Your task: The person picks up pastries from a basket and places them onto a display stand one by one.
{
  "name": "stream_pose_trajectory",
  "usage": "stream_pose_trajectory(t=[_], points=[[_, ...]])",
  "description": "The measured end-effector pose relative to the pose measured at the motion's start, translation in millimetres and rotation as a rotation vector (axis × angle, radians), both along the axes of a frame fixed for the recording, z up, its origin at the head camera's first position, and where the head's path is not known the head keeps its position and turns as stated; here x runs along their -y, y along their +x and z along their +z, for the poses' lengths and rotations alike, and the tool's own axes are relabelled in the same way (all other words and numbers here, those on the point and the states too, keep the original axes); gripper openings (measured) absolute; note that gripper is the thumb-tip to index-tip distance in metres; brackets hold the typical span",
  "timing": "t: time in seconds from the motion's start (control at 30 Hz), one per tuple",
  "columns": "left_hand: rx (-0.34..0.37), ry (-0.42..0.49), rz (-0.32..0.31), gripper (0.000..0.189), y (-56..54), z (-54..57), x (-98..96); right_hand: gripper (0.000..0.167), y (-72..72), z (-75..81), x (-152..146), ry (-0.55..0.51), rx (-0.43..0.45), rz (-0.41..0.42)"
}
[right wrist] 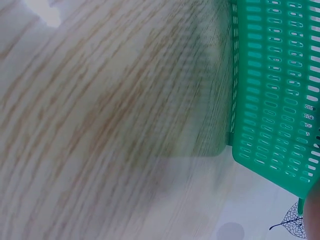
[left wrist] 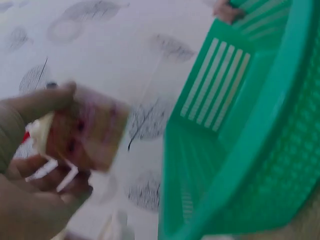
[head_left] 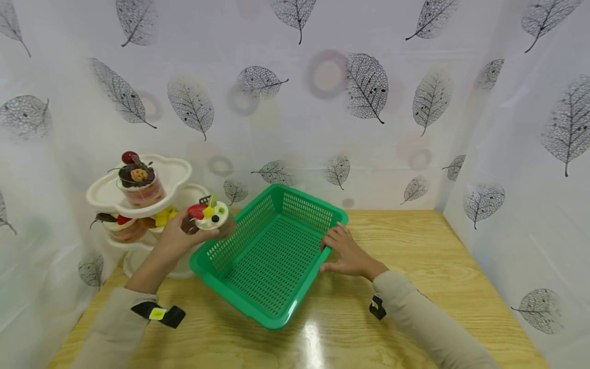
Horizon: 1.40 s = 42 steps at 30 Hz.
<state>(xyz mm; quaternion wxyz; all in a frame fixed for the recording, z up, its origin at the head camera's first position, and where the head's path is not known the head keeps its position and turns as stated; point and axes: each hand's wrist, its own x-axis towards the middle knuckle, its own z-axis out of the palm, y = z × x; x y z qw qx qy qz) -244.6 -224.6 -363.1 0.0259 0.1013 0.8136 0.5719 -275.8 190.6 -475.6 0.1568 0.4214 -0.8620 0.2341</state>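
My left hand (head_left: 177, 238) grips a clear dessert cup (head_left: 226, 225) topped with cream, strawberry and other fruit, held at the left rim of a green plastic basket (head_left: 272, 256). In the left wrist view the cup (left wrist: 87, 130) lies tipped on its side, its pink and yellow layers showing, with thumb and fingers around it. The right hand (head_left: 343, 251) holds the basket's right rim, fingers over the edge and thumb outside. Only a blurred bit of that hand (right wrist: 312, 215) shows in the right wrist view, beside the basket wall (right wrist: 270, 100).
A white tiered stand (head_left: 175, 174) is at the left. Its top tier bears a chocolate-topped dessert cup (head_left: 143, 192); below are another cup (head_left: 124, 230) and one with yellow fruit (head_left: 163, 218). Leaf-patterned curtain (head_left: 295, 102) closes off the back of the wooden table (head_left: 392, 241).
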Motion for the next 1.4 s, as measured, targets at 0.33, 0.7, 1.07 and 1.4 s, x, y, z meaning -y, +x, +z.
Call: stream_pose_trajectory(t=[0.33, 0.7, 1.07, 1.4], points=[[-0.158, 0.102, 0.005, 0.061, 27.6, -23.5, 61.9, 0.073, -0.8, 1.0, -1, 0.009, -0.003, -0.003], [-0.053, 0.086, 0.007, 0.059, 51.4, -37.4, 112.6, 0.071, 0.4, 0.6, -1, 0.017, 0.007, -0.007], [0.015, -0.004, 0.046, 0.055, 58.8, -63.3, 150.5, 0.075, -1.1, -0.4, -2, 0.019, -0.001, -0.007], [0.045, -0.094, 0.134, 0.052, 58.3, -84.2, 166.0, 0.079, -0.9, -0.8, -2, 0.006, -0.006, 0.003]])
